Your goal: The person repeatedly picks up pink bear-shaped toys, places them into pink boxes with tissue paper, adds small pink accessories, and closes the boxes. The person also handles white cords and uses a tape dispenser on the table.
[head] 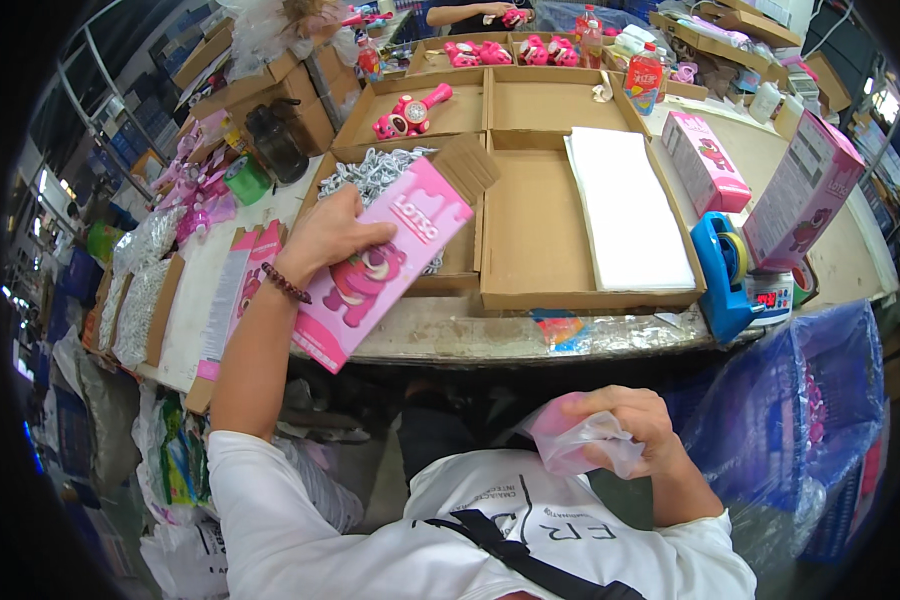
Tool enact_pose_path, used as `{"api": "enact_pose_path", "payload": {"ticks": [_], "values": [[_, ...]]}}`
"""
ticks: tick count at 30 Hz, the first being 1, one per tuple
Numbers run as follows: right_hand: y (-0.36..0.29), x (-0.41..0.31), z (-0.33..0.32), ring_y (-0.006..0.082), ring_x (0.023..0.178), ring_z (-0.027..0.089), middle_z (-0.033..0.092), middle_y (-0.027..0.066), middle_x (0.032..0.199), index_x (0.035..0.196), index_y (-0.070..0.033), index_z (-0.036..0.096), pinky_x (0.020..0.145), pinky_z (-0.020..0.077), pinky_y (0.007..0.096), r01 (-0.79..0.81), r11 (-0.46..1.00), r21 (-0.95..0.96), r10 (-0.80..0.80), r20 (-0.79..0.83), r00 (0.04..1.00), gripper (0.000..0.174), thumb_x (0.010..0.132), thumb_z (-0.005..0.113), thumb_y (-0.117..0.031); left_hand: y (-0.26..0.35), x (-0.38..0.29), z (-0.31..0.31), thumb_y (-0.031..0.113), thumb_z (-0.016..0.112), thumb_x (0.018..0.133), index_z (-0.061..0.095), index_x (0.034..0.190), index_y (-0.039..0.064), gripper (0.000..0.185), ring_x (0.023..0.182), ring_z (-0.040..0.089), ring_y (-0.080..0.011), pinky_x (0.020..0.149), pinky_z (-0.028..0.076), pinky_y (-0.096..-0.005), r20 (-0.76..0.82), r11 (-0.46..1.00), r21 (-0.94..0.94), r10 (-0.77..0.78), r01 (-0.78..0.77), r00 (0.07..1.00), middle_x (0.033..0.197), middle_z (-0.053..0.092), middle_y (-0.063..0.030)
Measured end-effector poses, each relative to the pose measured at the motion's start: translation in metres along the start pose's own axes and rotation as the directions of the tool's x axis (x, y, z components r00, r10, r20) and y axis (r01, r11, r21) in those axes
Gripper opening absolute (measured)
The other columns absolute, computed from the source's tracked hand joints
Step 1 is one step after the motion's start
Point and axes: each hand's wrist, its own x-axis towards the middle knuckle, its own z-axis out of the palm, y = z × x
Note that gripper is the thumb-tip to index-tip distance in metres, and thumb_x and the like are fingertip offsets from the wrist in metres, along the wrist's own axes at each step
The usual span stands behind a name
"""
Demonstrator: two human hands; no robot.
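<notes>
My left hand (345, 232) grips a pink printed carton (382, 262), tilted, with brown cardboard flaps at its top end. It is over a cardboard tray holding a heap of grey-white cords (375, 172). My right hand (622, 427), near my torso, is closed on a translucent plastic bag (570, 442) with something pink in it. In the tray behind lies a pink bear-shaped toy (412, 114) with a handle. White sheets (630, 210) rest in the right front tray (532, 300). Two pink cartons (705, 161) (806, 191) stand at the right.
A blue tape dispenser (724, 277) stands beside a small digital scale (771, 294). Flat pink cartons (244, 277), green tape (247, 180) and a dark jug (276, 142) are at left. A lined blue basket (787, 420) is at lower right. A co-worker's hands (499, 10) are across the table.
</notes>
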Motion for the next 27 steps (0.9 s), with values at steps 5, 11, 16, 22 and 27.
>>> {"api": "enact_pose_path", "payload": {"ticks": [5,11,16,22,27], "values": [[0.003,-0.002,-0.002,0.0352,0.089,0.07,0.07,0.018,0.087,0.084,0.001,0.065,0.078,0.0565,0.0368,-0.057,0.991,0.122,0.055,0.016,0.998,0.017,0.071,0.075,-0.005,0.031,-0.008,0.002,0.046,0.078,0.07,0.045,0.082,0.005,0.054,0.067,0.045,-0.0144,0.058,0.04,-0.0308,0.243,0.999,-0.051,0.03,-0.018,0.97,0.071,0.048,-0.0046],[-0.001,-0.024,-0.052,0.0217,0.064,0.063,0.064,0.014,0.079,0.094,0.001,0.059,0.057,0.0533,0.0331,-0.027,0.998,0.059,0.057,-0.609,0.791,0.037,0.095,0.052,-0.036,0.024,-0.007,0.003,0.041,0.077,0.07,0.043,0.081,0.006,0.05,0.071,0.045,-0.0134,0.059,0.039,-0.0297,0.279,0.977,-0.209,0.03,0.031,0.96,0.076,0.047,-0.0012],[-0.057,-0.022,-0.147,0.0233,0.088,0.063,0.063,0.0152,0.108,0.109,0.0,0.056,0.078,0.0524,0.0376,0.406,0.788,0.462,0.166,-0.796,0.583,0.041,0.094,0.055,-0.039,0.027,-0.032,-0.001,0.035,0.085,0.066,0.003,0.15,0.005,0.121,0.115,0.047,-0.0259,0.093,0.046,-0.0389,0.137,0.733,-0.655,0.354,-0.184,0.925,0.123,0.047,-0.0178],[-0.076,0.015,-0.198,0.0249,0.096,0.063,0.062,0.0155,0.111,0.118,0.0,0.053,0.084,0.0521,0.0409,0.512,0.843,0.167,-0.053,-0.921,0.387,0.04,0.095,0.053,-0.033,0.055,-0.071,0.079,0.027,0.097,0.05,-0.004,0.151,0.012,0.144,0.129,0.04,-0.0265,0.105,0.037,-0.0451,-0.205,0.444,-0.76,0.53,-0.476,0.823,0.14,0.033,-0.013],[-0.053,0.049,-0.204,0.0262,0.102,0.062,0.062,0.0158,0.114,0.126,0.001,0.051,0.089,0.0519,0.0436,0.503,0.854,0.131,-0.017,-0.96,0.279,0.041,0.096,0.052,-0.027,0.063,-0.074,0.116,0.028,0.097,0.048,-0.004,0.151,0.008,0.145,0.129,0.039,-0.0269,0.104,0.036,-0.0456,-0.23,0.348,-0.848,0.438,-0.399,0.869,0.141,0.03,-0.0143]]}}
